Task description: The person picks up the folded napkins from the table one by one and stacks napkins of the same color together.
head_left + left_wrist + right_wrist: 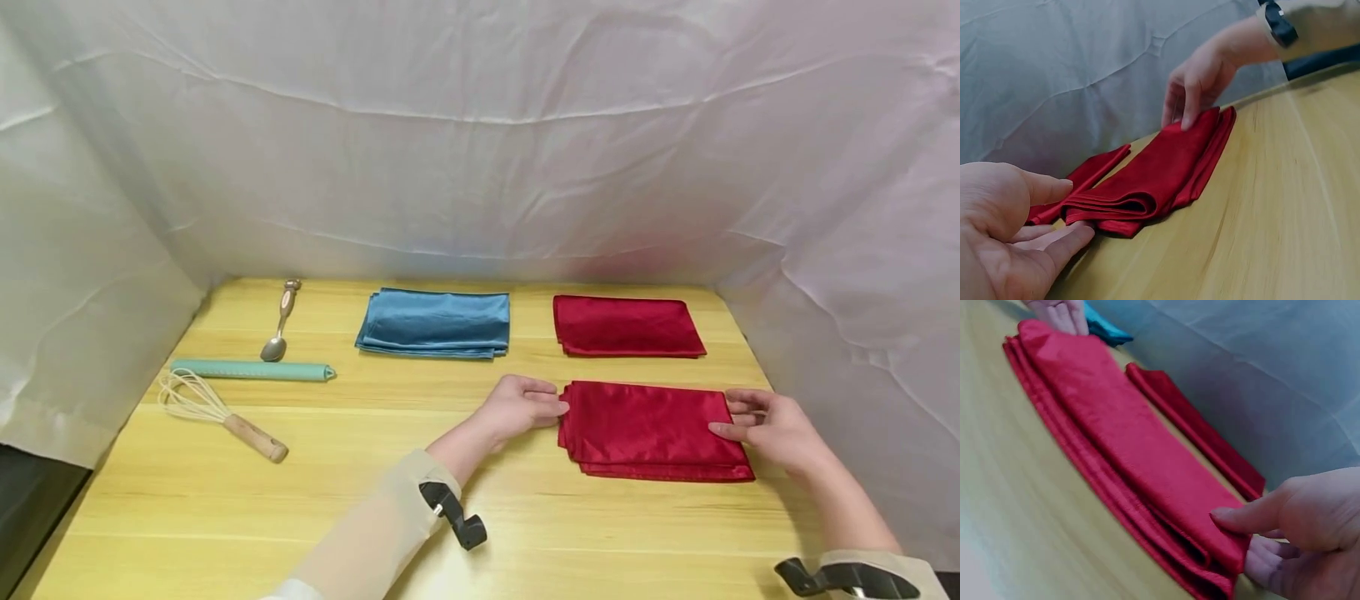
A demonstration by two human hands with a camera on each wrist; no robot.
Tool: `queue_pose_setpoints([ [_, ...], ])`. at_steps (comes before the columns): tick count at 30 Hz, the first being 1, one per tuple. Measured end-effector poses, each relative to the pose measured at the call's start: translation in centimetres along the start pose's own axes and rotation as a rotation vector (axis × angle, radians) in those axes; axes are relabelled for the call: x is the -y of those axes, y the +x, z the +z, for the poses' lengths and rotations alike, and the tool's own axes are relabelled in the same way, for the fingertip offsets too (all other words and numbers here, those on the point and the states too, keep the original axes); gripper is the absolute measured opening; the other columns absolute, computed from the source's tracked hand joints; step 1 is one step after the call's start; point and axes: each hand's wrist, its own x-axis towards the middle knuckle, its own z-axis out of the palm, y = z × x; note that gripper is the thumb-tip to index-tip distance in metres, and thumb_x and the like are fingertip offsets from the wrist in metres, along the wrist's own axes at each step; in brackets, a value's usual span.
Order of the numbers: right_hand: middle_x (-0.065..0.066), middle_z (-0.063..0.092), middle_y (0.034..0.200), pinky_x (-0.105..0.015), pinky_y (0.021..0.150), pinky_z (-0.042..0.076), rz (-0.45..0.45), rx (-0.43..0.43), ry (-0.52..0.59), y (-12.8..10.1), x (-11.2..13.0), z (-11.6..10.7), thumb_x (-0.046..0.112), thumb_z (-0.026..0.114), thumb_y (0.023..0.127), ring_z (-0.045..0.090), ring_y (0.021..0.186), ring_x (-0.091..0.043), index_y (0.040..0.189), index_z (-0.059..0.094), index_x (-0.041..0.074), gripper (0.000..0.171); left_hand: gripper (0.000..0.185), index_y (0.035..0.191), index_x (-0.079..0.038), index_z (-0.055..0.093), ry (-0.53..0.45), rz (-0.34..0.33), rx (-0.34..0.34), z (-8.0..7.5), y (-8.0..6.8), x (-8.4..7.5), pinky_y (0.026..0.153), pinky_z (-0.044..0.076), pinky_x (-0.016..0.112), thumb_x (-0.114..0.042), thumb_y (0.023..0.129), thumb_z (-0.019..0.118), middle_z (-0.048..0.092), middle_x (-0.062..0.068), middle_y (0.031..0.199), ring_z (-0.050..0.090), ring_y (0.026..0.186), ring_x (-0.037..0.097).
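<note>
A folded red satin cloth (652, 425) lies on the table, its layers showing along the near edge. At its left end is my left hand (521, 408); in the left wrist view the thumb (1050, 187) is apart from the fingers (1072, 244), which reach the cloth's lower edge. My right hand (772, 425) holds the right end, thumb on top and the other fingers at the edge, partly hidden by the fabric. Behind lies a second folded red cloth (628, 327). To its left is a folded blue cloth (435, 323).
On the table's left side are a metal spoon (276, 346), a teal stick-like tool (251, 370) and a whisk (251, 435) with a wooden handle. Pale fabric walls (480, 150) enclose the wooden table (225, 517) at the back and sides.
</note>
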Motion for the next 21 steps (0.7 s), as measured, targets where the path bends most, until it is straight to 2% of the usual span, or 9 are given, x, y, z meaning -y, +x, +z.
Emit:
queue_pose_setpoints([
  [3,-0.025,0.061,0.115,-0.020,0.070,0.055,0.030,-0.003,-0.027,0.4,0.3,0.3,0.016,0.087,0.090,0.058,0.089,-0.015,0.140,0.046,-0.023,0.076,0.056,0.142,0.021,0.047,-0.062,-0.036,0.038,0.4,0.1,0.0,0.094,0.060,0.041,0.003,0.096,0.075,0.070,0.021,0.122,0.073,0.111,0.031],
  [7,-0.020,0.067,0.105,-0.022,0.069,0.053,0.081,0.018,-0.091,0.8,1.0,0.0,0.020,0.089,0.089,0.062,0.088,-0.023,0.137,0.046,-0.024,0.077,0.060,0.144,0.019,0.047,-0.035,-0.054,0.082,1.0,0.2,0.0,0.096,0.059,0.039,-0.001,0.096,0.077,0.070,0.018,0.121,0.074,0.110,0.029],
  [10,-0.018,0.067,0.100,-0.023,0.069,0.051,0.111,0.040,-0.118,0.9,1.2,-0.4,0.021,0.089,0.088,0.062,0.087,-0.024,0.130,0.049,-0.024,0.073,0.058,0.142,0.014,0.055,0.079,-0.028,0.091,1.4,0.3,0.0,0.094,0.059,0.034,-0.006,0.093,0.082,0.072,0.012,0.114,0.074,0.104,0.021],
  [14,-0.009,0.060,0.088,-0.024,0.065,0.048,0.121,0.049,-0.130,0.6,1.3,-0.4,0.020,0.088,0.088,0.055,0.081,-0.019,0.108,0.060,-0.016,0.049,0.050,0.134,0.007,0.066,0.247,0.049,0.067,1.8,0.3,0.0,0.088,0.059,0.028,-0.008,0.090,0.085,0.070,0.007,0.107,0.068,0.098,0.016],
  [17,-0.004,0.054,0.079,-0.026,0.061,0.044,0.103,0.038,-0.138,0.5,1.5,0.0,0.017,0.087,0.089,0.049,0.074,-0.017,0.092,0.062,-0.006,0.034,0.044,0.131,0.000,0.072,0.394,0.114,0.034,1.9,0.1,-0.1,0.090,0.056,0.026,-0.010,0.090,0.086,0.071,0.003,0.112,0.066,0.106,0.018],
  [21,-0.003,0.054,0.077,-0.027,0.060,0.042,0.053,0.001,-0.187,0.5,2.1,0.4,0.015,0.086,0.089,0.049,0.074,-0.019,0.089,0.062,-0.003,0.030,0.039,0.128,-0.011,0.076,0.518,0.155,0.012,1.9,-0.3,-0.4,0.100,0.052,0.028,-0.013,0.090,0.086,0.070,-0.001,0.125,0.062,0.124,0.022],
])
